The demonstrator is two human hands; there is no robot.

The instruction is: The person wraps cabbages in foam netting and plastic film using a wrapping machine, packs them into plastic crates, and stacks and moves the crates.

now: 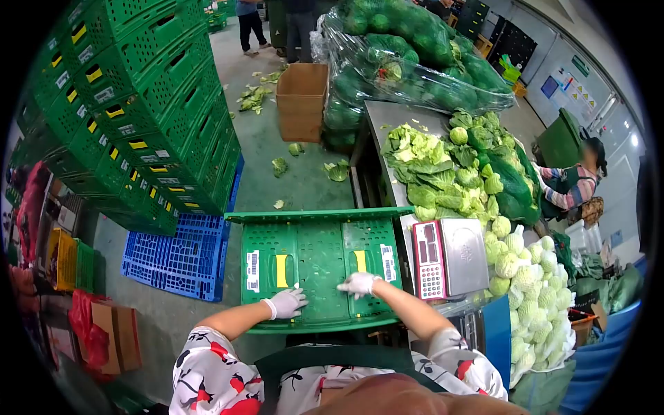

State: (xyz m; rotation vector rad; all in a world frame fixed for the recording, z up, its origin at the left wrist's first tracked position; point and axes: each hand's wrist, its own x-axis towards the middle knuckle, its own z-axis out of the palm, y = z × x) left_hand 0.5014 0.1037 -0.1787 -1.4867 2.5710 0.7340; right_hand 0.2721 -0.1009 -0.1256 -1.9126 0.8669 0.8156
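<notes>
Right in front of me is a green plastic folding crate (pixel 319 259), its side panels lying flat inside and its far wall raised. Two yellow tabs and white barcode labels show on the folded panels. My left hand (pixel 287 303), in a white glove, lies on the near left part of the crate with its fingers out. On the right panel side, my right hand (pixel 360 284), gloved too, is over the crate with its fingers pointing left and apart. Neither hand grasps anything visible. Whether the right fingertips touch the panel I cannot tell.
Tall stacks of green crates (pixel 155 97) stand left on a blue pallet (pixel 176 256). A scale (pixel 463 256) is at right, beside cabbages (pixel 443 166) and net-wrapped cabbages (pixel 543 297). A cardboard box (pixel 301 104) stands ahead; a person (pixel 577 183) sits far right.
</notes>
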